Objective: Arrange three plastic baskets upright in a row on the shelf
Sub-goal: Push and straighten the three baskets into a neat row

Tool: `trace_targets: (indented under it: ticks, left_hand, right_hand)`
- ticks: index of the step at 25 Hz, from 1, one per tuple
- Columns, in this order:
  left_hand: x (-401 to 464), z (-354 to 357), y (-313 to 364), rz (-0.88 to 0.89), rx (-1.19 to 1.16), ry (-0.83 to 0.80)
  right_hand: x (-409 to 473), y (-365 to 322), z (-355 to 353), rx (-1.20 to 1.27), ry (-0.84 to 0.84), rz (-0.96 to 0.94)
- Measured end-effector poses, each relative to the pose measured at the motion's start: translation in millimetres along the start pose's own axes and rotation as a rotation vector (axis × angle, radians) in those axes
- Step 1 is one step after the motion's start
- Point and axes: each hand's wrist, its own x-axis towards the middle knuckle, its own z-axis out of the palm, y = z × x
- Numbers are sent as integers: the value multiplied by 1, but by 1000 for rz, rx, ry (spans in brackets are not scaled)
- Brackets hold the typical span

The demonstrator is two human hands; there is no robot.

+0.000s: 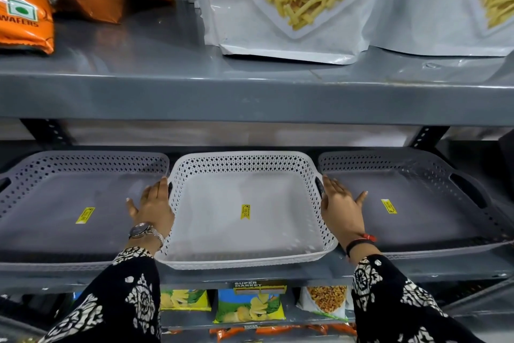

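Note:
Three shallow perforated plastic baskets stand upright side by side on the grey shelf [250,276]. The left grey basket [69,164] and the right grey basket [417,162] flank a white basket [242,159]; each carries a yellow price sticker inside. My left hand [154,208] lies flat with fingers apart against the white basket's left wall, over the left basket's edge. My right hand [340,208] rests the same way against its right wall near the handle slot. Neither hand grips anything.
The upper shelf [250,98] overhangs the baskets and carries orange wafer bags [25,17] and white snack pouches [281,6]. Below, snack packets [250,306] sit under a price label strip [260,286]. Dark upright posts stand behind the baskets.

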Motion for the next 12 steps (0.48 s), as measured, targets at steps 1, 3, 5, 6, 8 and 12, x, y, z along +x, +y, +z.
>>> trace_targets:
  ticks: [1,3,5,6,8,12]
  left_hand:
    - [0,0,0,-2,3,1]
    - [1,1,0,-2,4,12]
    - [0,1,0,-1,0,13]
    - [0,0,0,1,2,11]
    - [0,0,1,5,6,15]
    - [-1,-1,0,10,6,20]
  right_hand:
    - [0,0,0,14,2,3]
    - [-1,1,1,39,8,8]
    - [-2,1,2,55,10,9]
    - [-2,1,2,56,8,10]
    - [-3,2,2,47,4,10]
    - [-5,2,1,47,4,9]
